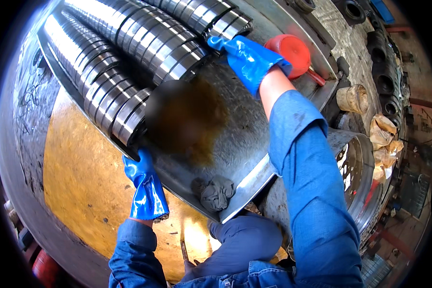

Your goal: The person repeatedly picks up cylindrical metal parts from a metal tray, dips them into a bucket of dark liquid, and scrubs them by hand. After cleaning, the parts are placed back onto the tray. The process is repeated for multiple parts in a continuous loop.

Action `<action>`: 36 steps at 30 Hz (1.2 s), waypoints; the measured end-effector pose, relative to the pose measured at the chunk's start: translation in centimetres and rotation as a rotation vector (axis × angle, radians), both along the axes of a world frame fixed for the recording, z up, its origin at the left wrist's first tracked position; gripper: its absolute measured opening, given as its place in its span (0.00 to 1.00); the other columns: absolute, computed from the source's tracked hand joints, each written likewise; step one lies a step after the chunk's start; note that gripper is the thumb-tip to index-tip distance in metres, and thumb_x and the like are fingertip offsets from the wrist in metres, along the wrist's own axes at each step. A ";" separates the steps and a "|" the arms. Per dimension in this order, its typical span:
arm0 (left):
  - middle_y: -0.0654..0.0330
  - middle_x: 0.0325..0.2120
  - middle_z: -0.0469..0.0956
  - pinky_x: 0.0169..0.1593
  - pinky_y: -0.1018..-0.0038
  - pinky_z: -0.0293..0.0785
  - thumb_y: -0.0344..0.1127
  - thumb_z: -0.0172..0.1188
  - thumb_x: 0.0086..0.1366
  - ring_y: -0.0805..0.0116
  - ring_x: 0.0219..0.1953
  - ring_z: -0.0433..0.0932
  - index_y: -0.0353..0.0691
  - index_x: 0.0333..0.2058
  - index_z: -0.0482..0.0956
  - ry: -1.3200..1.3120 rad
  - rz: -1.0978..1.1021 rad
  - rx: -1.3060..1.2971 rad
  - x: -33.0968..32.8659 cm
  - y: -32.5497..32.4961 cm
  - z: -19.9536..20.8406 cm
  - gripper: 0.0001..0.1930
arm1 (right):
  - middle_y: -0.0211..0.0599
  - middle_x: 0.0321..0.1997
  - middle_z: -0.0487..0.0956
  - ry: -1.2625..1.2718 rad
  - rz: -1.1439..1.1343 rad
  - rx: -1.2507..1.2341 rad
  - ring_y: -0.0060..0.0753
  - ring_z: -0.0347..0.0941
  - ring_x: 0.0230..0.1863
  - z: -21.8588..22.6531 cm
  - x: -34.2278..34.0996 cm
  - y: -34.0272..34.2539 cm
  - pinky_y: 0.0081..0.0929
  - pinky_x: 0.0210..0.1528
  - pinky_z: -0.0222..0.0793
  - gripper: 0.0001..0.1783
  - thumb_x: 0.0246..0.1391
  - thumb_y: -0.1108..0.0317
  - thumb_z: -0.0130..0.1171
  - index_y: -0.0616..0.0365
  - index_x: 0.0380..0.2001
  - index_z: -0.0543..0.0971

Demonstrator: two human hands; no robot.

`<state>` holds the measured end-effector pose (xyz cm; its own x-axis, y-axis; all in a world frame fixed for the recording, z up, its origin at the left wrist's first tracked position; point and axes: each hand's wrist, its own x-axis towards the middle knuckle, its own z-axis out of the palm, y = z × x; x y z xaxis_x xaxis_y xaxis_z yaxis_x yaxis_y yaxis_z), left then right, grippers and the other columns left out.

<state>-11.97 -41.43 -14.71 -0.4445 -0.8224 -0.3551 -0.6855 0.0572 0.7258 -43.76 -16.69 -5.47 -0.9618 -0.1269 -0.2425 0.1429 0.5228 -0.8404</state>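
Both gloved hands reach forward, left hand low, right hand extended farther.

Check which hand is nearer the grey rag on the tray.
Left. The left hand grips the tray edge just to the left of the grey rag. The right hand is far up the tray, at the steel rings.

Grey rag on tray btm; red funnel top R; crumpled paper far R.
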 end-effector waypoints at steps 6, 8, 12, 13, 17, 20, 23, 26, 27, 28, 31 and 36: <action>0.48 0.48 0.85 0.50 0.63 0.79 0.45 0.64 0.65 0.52 0.48 0.84 0.33 0.55 0.79 -0.059 -0.023 -0.076 0.0 -0.2 -0.3 0.25 | 0.49 0.60 0.81 -0.043 0.071 0.124 0.49 0.76 0.62 1.2 3.5 -0.4 0.41 0.63 0.71 0.35 0.52 0.49 0.72 0.59 0.59 0.79; 0.46 0.47 0.85 0.51 0.60 0.78 0.46 0.62 0.65 0.48 0.49 0.84 0.35 0.55 0.79 -0.018 -0.055 -0.103 -0.2 0.0 0.6 0.25 | 0.52 0.52 0.85 -0.080 0.114 0.209 0.52 0.82 0.54 2.3 4.7 0.9 0.42 0.56 0.75 0.33 0.54 0.48 0.70 0.63 0.54 0.82; 0.44 0.46 0.85 0.49 0.58 0.79 0.44 0.61 0.66 0.47 0.48 0.84 0.34 0.54 0.78 0.051 -0.113 -0.055 -1.1 0.6 1.2 0.23 | 0.42 0.42 0.87 -0.168 0.076 -0.163 0.36 0.84 0.45 7.4 12.1 5.6 0.33 0.50 0.77 0.26 0.62 0.50 0.64 0.63 0.49 0.83; 0.45 0.45 0.85 0.48 0.59 0.80 0.44 0.60 0.66 0.47 0.46 0.84 0.34 0.53 0.79 0.120 -0.122 0.036 -1.5 1.6 2.2 0.23 | 0.41 0.41 0.87 -0.165 0.018 -0.269 0.33 0.84 0.43 8.4 14.3 7.5 0.32 0.49 0.78 0.24 0.64 0.51 0.63 0.63 0.49 0.83; 0.49 0.35 0.86 0.42 0.58 0.78 0.44 0.61 0.65 0.51 0.38 0.83 0.32 0.42 0.83 0.122 -0.706 -0.333 2.5 0.9 6.8 0.18 | 0.46 0.49 0.86 -0.245 -0.074 -0.414 0.39 0.84 0.51 15.9 27.4 14.3 0.36 0.54 0.78 0.23 0.71 0.53 0.55 0.57 0.60 0.78; 0.56 0.22 0.80 0.28 0.61 0.70 0.52 0.66 0.65 0.60 0.25 0.75 0.34 0.28 0.83 0.189 -0.508 0.042 2.7 -2.9 2.8 0.22 | 0.49 0.59 0.82 -0.357 -0.174 -0.553 0.43 0.79 0.60 15.8 37.8 25.7 0.45 0.65 0.71 0.27 0.72 0.49 0.53 0.53 0.66 0.74; 0.64 0.23 0.72 0.31 0.65 0.58 0.48 0.65 0.67 0.70 0.23 0.63 0.33 0.34 0.84 0.107 -0.336 0.403 3.8 0.7 5.2 0.19 | 0.42 0.58 0.82 -0.293 -0.592 -0.330 0.37 0.79 0.58 11.6 52.7 35.7 0.43 0.59 0.73 0.30 0.65 0.49 0.62 0.52 0.64 0.75; 0.63 0.32 0.79 0.39 0.66 0.67 0.42 0.60 0.70 0.71 0.33 0.69 0.27 0.44 0.83 0.383 -0.538 0.308 7.6 7.2 13.7 0.18 | 0.35 0.54 0.83 -0.464 -0.779 -0.188 0.27 0.80 0.52 7.2 61.5 42.3 0.38 0.49 0.76 0.34 0.55 0.46 0.72 0.50 0.60 0.79; 0.63 0.32 0.79 0.39 0.67 0.68 0.41 0.59 0.70 0.71 0.33 0.69 0.28 0.45 0.83 0.406 -0.609 0.261 8.0 8.5 17.6 0.18 | 0.37 0.54 0.83 -0.428 -0.813 -0.166 0.31 0.80 0.52 7.4 61.9 41.1 0.39 0.51 0.76 0.37 0.52 0.45 0.72 0.54 0.61 0.78; 0.63 0.32 0.79 0.39 0.67 0.68 0.41 0.57 0.71 0.71 0.32 0.69 0.28 0.45 0.82 0.433 -0.686 0.230 7.9 10.9 21.3 0.18 | 0.40 0.56 0.82 -0.365 -0.822 -0.091 0.36 0.79 0.55 7.2 62.1 41.1 0.40 0.55 0.75 0.37 0.52 0.46 0.71 0.56 0.60 0.79; 0.64 0.32 0.80 0.36 0.71 0.68 0.42 0.57 0.71 0.73 0.30 0.70 0.33 0.45 0.83 0.399 -0.947 0.292 3.0 15.0 24.0 0.17 | 0.55 0.65 0.77 -0.235 -0.745 0.237 0.53 0.73 0.67 5.2 61.6 42.3 0.42 0.69 0.66 0.42 0.50 0.48 0.71 0.65 0.61 0.77; 0.57 0.42 0.86 0.43 0.75 0.78 0.35 0.57 0.72 0.69 0.41 0.84 0.38 0.49 0.82 0.635 -0.951 0.772 4.2 29.9 27.7 0.12 | 0.60 0.65 0.75 -0.272 -0.780 0.249 0.53 0.71 0.68 5.8 59.3 39.6 0.40 0.70 0.66 0.46 0.46 0.46 0.74 0.66 0.62 0.75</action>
<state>-7.78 -11.58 13.00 -0.9748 0.1971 -0.1043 -0.1518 -0.2435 0.9580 15.52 22.87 0.29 -0.6563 0.6333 -0.4101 0.7174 0.3555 -0.5992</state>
